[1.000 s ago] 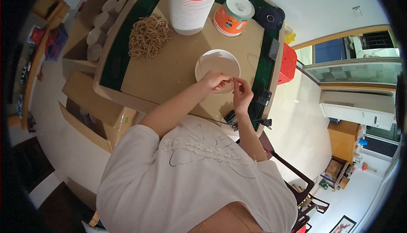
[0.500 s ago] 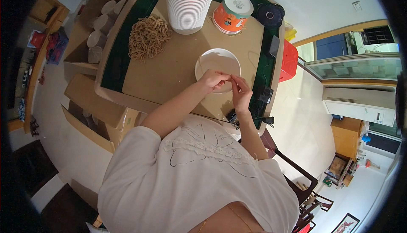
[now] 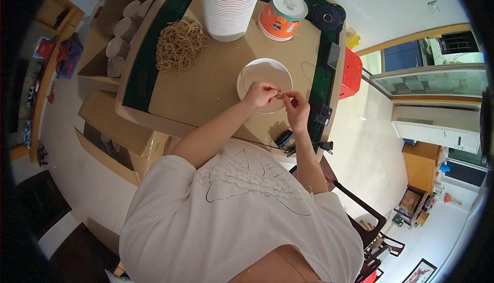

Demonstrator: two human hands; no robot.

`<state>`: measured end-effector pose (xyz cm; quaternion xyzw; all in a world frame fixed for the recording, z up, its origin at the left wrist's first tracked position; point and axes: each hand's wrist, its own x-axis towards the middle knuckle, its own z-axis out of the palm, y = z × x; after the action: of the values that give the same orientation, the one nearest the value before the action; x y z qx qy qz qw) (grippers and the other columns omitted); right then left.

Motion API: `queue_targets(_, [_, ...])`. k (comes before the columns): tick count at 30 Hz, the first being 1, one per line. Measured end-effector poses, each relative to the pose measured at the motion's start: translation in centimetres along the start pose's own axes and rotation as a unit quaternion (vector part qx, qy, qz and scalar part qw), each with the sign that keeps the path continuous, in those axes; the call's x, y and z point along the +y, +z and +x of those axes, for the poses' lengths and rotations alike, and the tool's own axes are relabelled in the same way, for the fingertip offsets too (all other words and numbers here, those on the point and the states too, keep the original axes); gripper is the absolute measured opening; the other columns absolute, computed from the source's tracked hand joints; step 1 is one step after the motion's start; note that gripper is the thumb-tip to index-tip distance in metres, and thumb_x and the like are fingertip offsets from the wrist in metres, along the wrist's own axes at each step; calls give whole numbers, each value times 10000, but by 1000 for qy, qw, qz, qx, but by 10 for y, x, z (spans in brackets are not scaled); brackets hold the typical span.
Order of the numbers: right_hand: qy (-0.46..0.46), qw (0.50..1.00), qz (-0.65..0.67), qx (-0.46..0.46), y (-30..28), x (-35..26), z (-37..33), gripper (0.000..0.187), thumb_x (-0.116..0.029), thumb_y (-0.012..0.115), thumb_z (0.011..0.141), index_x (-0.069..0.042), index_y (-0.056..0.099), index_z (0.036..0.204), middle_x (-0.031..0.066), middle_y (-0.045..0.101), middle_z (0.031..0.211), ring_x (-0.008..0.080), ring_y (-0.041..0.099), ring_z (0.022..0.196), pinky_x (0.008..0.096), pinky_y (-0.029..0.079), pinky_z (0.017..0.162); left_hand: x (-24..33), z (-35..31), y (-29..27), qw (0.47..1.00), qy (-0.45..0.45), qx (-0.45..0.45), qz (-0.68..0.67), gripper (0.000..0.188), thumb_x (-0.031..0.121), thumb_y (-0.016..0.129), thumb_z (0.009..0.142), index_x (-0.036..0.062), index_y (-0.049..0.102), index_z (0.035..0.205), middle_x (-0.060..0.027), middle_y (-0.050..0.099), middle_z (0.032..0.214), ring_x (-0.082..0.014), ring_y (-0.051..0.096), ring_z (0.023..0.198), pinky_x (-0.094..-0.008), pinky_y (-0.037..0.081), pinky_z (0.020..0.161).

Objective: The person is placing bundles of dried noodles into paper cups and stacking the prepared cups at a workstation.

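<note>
A white paper tub (image 3: 265, 72) stands with its mouth up on the cardboard sheet, and a thin tan cord (image 3: 243, 75) crosses its left rim. Over the tub's near rim, my left hand (image 3: 260, 95) is closed in a pinch on the cord. Just right of it, my right hand (image 3: 297, 112) pinches the cord too, the fingertips of both hands almost touching. The short piece between them is too small to make out clearly. To the far left lies a tangled heap of tan cords (image 3: 180, 46).
A tall stack of orange-and-white paper tubs (image 3: 230, 13) stands at the back, beside a shorter upturned stack (image 3: 283, 18). A round black device (image 3: 328, 18) and a dark box (image 3: 333, 56) lie along the right edge. An open carton (image 3: 95, 62) of cups is left of the table.
My fingertips have drawn slightly apart, with my right hand shifting a little right and down. My left hand stays nearly in place; the tub has not visibly moved.
</note>
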<state>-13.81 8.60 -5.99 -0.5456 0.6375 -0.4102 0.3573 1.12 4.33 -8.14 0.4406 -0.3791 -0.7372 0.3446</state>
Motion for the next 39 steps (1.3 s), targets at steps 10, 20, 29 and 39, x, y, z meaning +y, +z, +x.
queue_targets(10, [-12, 1000, -5, 11, 3, 3, 2, 75, -72, 630, 814, -9, 625, 853, -13, 578, 657, 28, 406, 529, 197, 338, 471, -3, -8, 10, 907, 269, 97, 310, 112, 123, 628, 734, 67, 675, 819, -137, 644, 745, -285, 636, 676, -358, 503, 597])
queue_targets(20, [-11, 1000, 19, -16, 6, -5, -1, 88, -72, 633, 809, -12, 595, 862, 10, 612, 718, 41, 450, 553, 199, 383, 504, 4, -10, 7, 916, 243, 110, 299, 109, 79, 610, 783, 24, 635, 873, -121, 653, 767, -199, 656, 703, -299, 512, 638])
queue_targets(29, [-46, 998, -38, 11, 10, -4, 1, 84, -78, 631, 805, -12, 616, 856, 31, 570, 627, 65, 479, 542, 224, 406, 509, 1, -5, 5, 930, 225, 117, 265, 90, 100, 611, 760, 31, 636, 811, -116, 657, 776, -236, 651, 713, -328, 516, 659])
queue_targets(39, [-36, 997, -59, 37, 9, -3, 1, 86, -93, 640, 803, -24, 634, 854, 12, 486, 523, 61, 406, 470, 235, 343, 441, 6, -6, 6, 938, 181, 109, 275, 132, 133, 584, 792, 20, 645, 820, -119, 658, 749, -235, 650, 706, -320, 512, 663])
